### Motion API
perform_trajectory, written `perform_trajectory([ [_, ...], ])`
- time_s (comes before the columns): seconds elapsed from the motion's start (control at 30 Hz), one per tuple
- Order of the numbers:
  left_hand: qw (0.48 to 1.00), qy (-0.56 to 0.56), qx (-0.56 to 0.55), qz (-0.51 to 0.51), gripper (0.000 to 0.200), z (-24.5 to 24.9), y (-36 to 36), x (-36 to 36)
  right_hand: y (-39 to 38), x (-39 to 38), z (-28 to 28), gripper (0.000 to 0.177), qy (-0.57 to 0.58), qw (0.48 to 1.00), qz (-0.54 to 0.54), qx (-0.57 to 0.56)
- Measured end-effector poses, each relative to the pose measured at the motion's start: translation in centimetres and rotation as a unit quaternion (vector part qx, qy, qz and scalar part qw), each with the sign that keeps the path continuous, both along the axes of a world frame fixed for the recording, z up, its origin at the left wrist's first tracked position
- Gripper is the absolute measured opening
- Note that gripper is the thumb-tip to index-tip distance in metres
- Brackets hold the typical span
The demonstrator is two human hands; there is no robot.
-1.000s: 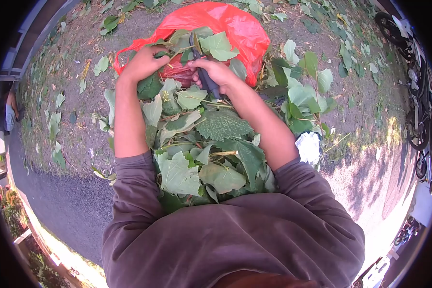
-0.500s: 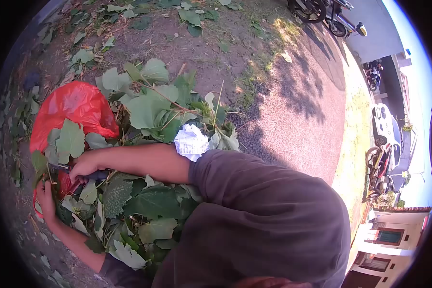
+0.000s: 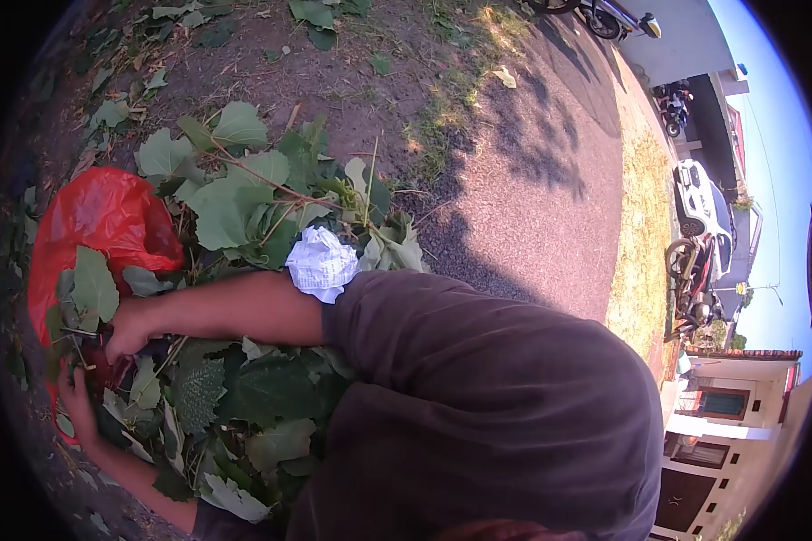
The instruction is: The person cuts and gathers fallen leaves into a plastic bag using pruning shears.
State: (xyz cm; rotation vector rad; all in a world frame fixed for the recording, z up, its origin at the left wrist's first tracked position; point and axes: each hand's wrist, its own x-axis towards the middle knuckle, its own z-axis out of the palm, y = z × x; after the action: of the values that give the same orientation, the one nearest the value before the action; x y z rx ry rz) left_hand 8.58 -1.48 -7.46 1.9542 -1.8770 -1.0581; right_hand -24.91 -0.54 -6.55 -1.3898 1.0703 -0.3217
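A red plastic bag (image 3: 108, 212) lies on the ground among cut leafy stems. My right hand (image 3: 128, 326) reaches over the leaves to the bag's near side, its fingers closed around something dark and mostly hidden. Just below it, my left hand (image 3: 77, 397) is curled at the bag's edge, with a thin red strip of the bag beside it. A big green leaf (image 3: 94, 284) stands up against the bag, by my right hand. More broad leaves (image 3: 271, 388) fill the gap between my arms. A crumpled printed paper (image 3: 321, 263) sits against my right sleeve.
Leafy branches (image 3: 244, 194) spread beyond my right arm. Fallen leaves dot the bare soil (image 3: 370, 81). A gravelly path (image 3: 550, 216) with tree shadow runs alongside. Farther off are motorcycles (image 3: 695, 279), a white car (image 3: 695, 198) and a house (image 3: 731, 406).
The view has shifted, so the bag, branches and paper appear farther left. Both hands stay close together at the bag's edge, with only slight finger movement.
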Motion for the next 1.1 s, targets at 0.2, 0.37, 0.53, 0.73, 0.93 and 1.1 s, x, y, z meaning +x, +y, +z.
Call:
perform_trajectory([
  [0.2, 0.874, 0.433, 0.037, 0.218, 0.049, 1.8, 1.2, -0.3, -0.7, 1.8, -2.5, 0.031, -0.144, 0.985, -0.060, 0.068],
  [0.37, 0.983, 0.122, -0.101, 0.093, 0.050, 3.0, 0.7, -3.2, 0.4, -0.2, 0.5, 0.070, -0.068, 0.997, -0.004, 0.048],
  [0.53, 0.963, 0.151, -0.218, 0.051, 0.033, 6.6, 1.4, -8.7, -0.4, -0.2, 0.6, 0.050, -0.130, 0.984, 0.049, 0.107],
  [0.73, 0.966, 0.136, -0.192, 0.107, 0.048, 6.5, 1.5, -8.3, 0.4, 0.3, 0.9, 0.060, -0.134, 0.978, 0.030, 0.159],
  [0.93, 0.984, 0.054, -0.138, 0.101, 0.052, 6.9, 1.7, -8.7, 0.4, 0.5, 0.6, 0.047, -0.108, 0.979, -0.028, 0.172],
  [1.1, 0.990, 0.059, -0.092, 0.087, 0.044, 7.6, 2.2, -8.8, -0.2, 0.8, -1.2, 0.040, -0.168, 0.967, -0.029, 0.191],
])
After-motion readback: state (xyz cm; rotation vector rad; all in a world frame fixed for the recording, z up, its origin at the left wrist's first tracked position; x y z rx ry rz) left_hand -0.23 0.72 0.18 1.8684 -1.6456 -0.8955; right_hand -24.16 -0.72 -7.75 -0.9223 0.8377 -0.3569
